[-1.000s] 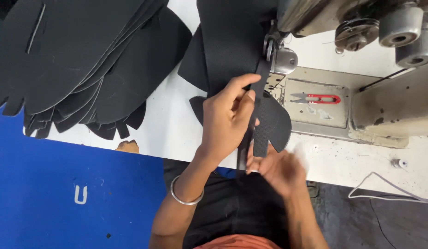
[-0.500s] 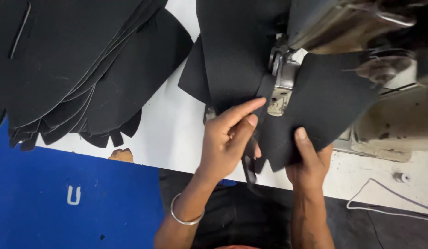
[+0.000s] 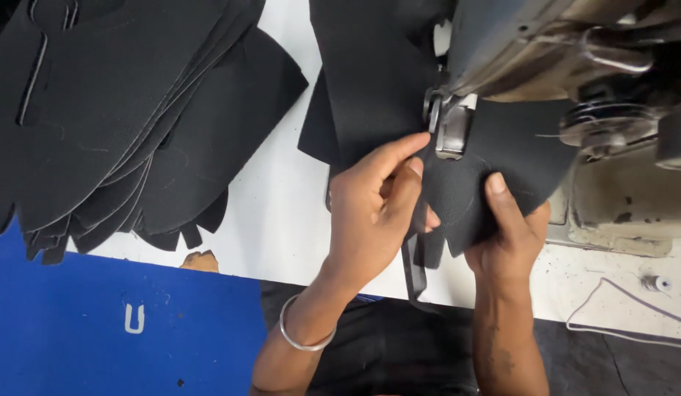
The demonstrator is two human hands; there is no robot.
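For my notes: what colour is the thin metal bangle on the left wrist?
Silver; the thin metal bangle shows clearly in the head view.

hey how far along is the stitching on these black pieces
Done: sewn black pieces trail behind the presser foot. In hand: left hand and right hand press one black piece under it. Left: a stack of cut pieces waits.
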